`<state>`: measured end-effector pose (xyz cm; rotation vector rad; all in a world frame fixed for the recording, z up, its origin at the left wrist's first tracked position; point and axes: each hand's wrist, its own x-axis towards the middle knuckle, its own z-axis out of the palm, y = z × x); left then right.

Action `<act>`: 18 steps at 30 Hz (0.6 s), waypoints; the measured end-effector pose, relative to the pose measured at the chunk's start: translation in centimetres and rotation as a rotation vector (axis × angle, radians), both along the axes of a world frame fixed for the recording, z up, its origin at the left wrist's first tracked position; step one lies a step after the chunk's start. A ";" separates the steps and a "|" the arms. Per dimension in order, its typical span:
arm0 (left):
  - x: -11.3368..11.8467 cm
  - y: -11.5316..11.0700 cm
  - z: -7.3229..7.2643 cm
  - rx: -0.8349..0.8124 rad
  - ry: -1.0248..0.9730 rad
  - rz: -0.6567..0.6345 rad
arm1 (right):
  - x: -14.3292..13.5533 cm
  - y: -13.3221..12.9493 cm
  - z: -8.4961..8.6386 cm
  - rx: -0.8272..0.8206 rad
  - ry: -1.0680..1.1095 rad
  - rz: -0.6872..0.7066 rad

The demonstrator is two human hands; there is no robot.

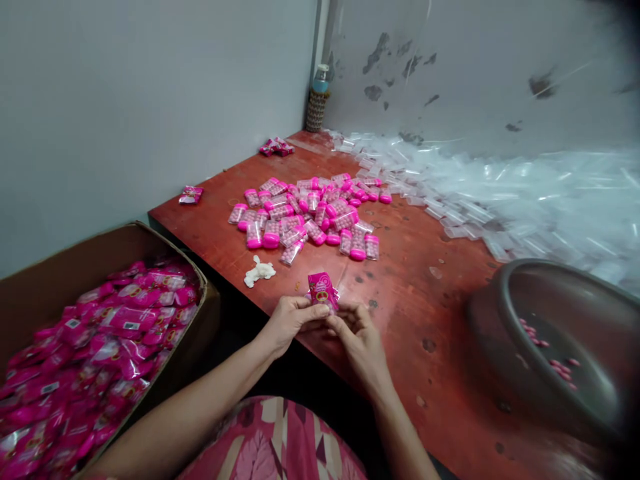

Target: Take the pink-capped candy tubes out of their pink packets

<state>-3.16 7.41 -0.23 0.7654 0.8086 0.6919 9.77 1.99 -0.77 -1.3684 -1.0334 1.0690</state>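
Here, both hands (289, 323) pinch a glossy pink packet (320, 288) whose printed lettering is too small to read.

The pink packet (323, 288) at the middle of the frame looks like printed plastic film with a slight sheen; the heaped packets (130, 320) at lower left are glossier and crinkled, in a matt brown cardboard box (203, 280). The red counter (425, 287) looks like painted wood, smooth but scuffed. Small containers (315, 210) near centre pair clear, shiny plastic with smooth pink caps. Filmy transparent plastic pieces (525, 193) glint at right, above a smooth dark plastic basin (487, 320).
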 end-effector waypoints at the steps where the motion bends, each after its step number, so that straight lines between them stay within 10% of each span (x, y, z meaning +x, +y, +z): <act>1: -0.2 0.1 -0.1 0.027 0.051 0.002 | 0.4 0.3 0.6 0.070 -0.187 -0.016; 8: 0.0 0.1 -0.6 0.061 0.107 -0.022 | -0.3 3.4 3.1 0.441 -1.129 0.290; 18: -0.1 0.0 -1.2 -0.011 -0.036 0.038 | -1.8 4.5 1.1 0.421 -1.123 0.218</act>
